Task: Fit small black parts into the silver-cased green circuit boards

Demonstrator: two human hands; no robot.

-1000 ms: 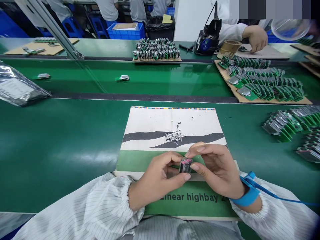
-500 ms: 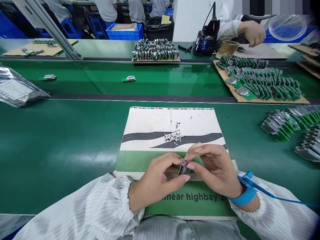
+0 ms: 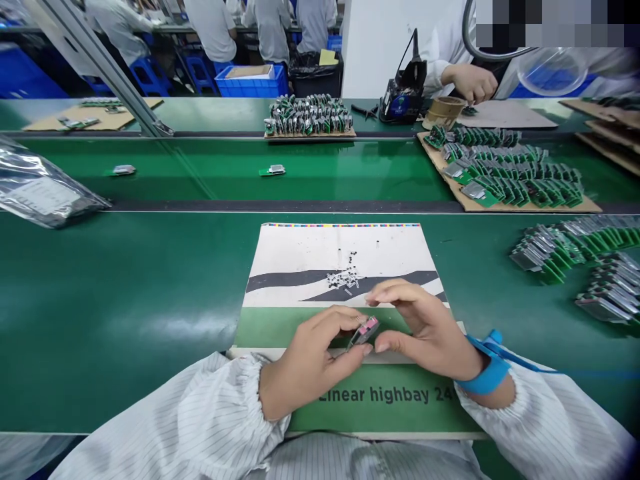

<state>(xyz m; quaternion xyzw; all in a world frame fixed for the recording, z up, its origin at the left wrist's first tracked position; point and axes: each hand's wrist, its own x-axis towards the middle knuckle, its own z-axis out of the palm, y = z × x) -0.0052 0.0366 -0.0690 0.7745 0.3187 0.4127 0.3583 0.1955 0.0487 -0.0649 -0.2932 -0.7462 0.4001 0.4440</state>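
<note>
Evidently, what you have between your hands is a small boxy grey module with a pink face (image 3: 369, 326), and it should weigh little, so a light pinch ought to carry it. Its body looks stiff and straight-edged, though whether the grey shell is metal or clear plastic is too small to tell. The sides seem smooth and may slip if your pinch slackens; the pink face could be softer or more easily marked, so take hold by the opposite long sides and leave that face free. As electronics, it is best treated as fragile: avoid squeezing or twisting it.

Your left hand (image 3: 309, 357) is clamped on the module, fingers on its far side and thumb on its near side. The module sits at those fingertips, tilted, with its pink end towards your right hand (image 3: 427, 333). That right hand is curved around a gap, thumb and fingers well apart; it appears to grip nothing, with the module just beyond its thumb tip, to the left.

Beneath both hands lies a flat white-and-green printed cardboard sheet (image 3: 275, 327). Past your fingertips, on that sheet, is a loose scatter of tiny black-and-white pieces (image 3: 343, 277). A blue band (image 3: 487, 378) circles your right wrist.
</note>
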